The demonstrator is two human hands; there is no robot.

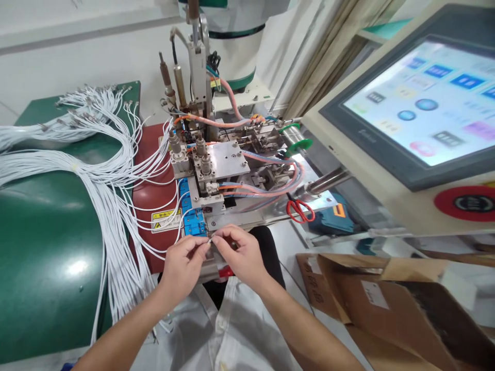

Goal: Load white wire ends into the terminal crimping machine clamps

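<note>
My left hand (185, 263) and my right hand (240, 255) meet at the front of a metal machine (224, 159). Thumbs and forefingers of both are pinched on a tiny whitish piece (210, 240), which looks like the end of a white cable; the fingers cover most of it. Just beyond my fingertips is a blue fixture block (193, 221) with several white cables running into it from the left. A large bundle of white cables (112, 221) with small metal ends spreads over the green table (42, 247).
A touchscreen panel (429, 98) with a red stop button (467, 203) juts in from the right. Red-handled scissors (300, 210) hang at the machine's edge near a solder-like wire spool (296, 139). An open cardboard box (386, 304) stands lower right. A warning label (166, 220) marks the red plate.
</note>
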